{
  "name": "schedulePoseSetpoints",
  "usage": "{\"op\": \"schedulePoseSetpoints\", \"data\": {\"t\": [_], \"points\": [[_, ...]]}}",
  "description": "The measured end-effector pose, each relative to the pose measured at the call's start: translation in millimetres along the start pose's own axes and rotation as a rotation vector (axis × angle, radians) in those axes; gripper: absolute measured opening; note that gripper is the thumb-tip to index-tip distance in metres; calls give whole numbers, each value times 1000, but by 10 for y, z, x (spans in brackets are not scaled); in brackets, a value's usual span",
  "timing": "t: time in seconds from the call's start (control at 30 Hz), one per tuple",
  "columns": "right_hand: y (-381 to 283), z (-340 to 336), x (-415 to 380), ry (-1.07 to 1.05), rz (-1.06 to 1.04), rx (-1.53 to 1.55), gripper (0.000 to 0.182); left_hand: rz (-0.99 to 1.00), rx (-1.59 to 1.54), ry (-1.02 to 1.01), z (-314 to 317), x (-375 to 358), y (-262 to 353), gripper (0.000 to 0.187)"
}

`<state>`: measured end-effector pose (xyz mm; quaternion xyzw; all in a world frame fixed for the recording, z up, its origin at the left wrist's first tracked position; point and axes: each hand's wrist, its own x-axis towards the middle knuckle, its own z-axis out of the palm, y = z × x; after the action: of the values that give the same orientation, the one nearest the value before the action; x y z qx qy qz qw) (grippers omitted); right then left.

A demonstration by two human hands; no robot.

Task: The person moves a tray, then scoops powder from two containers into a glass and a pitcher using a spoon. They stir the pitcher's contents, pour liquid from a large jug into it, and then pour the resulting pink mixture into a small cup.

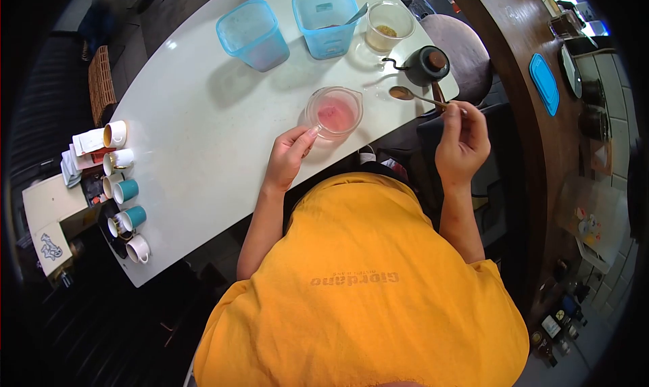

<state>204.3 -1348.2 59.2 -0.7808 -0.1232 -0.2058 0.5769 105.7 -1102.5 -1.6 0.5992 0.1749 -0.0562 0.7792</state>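
Note:
My left hand [293, 154] grips the handle of a clear measuring cup [334, 113] that has pink liquid in it. The cup is near the front edge of the white table. Off to the right, my right hand [464, 140] pinches the end of a spoon [422, 99] between thumb and fingers. Its bowl points left, over the table between the cup and a dark kettle [427, 66] with a thin curved spout and a wooden lid knob.
Along the back of the white table [196, 164] stand a blue plastic container [253, 35], a second blue tub [324, 22] with a utensil in it, and a clear cup [390, 25] with brownish contents. Several mugs [126, 191] line the left end. A wooden counter [520, 83] runs along the right.

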Motion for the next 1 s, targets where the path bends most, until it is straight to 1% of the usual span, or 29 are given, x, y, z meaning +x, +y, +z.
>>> {"op": "schedulePoseSetpoints", "data": {"t": [0.03,0.07,0.13,0.17,0.2,0.27,0.3,0.33,0.4,0.5,0.6,0.83,1.0], "points": [[-32,16,15,74,17,178,10,-5,-15,-17,34,-7,11,29],[-35,25,29,69,16,181,10,-4,-18,-12,70,-13,15,29],[-38,58,54,24,24,300,12,-26,-47,-8,140,-26,4,28],[-88,103,55,-10,40,323,11,-26,-51,-1,172,-32,-12,28],[-79,122,44,-17,42,326,11,-13,-80,4,206,-36,-29,24],[-42,162,34,-229,-58,136,8,1,-110,16,256,-43,-43,21],[-92,190,88,-291,-210,17,9,-6,-80,15,275,-46,-31,24],[-95,241,93,-318,-296,10,14,-15,-50,12,296,-49,-20,27],[-31,294,104,-401,-423,-47,16,-10,-45,23,335,-54,-6,27],[-3,322,98,-463,-450,-121,17,4,-28,42,386,-61,-1,26],[42,351,110,-473,-472,-171,17,18,-11,58,425,-62,15,24],[80,401,127,-478,-499,-197,19,54,-32,57,444,-46,14,22],[90,445,107,-516,-446,-149,18,53,-15,72,452,-42,28,22]]}}
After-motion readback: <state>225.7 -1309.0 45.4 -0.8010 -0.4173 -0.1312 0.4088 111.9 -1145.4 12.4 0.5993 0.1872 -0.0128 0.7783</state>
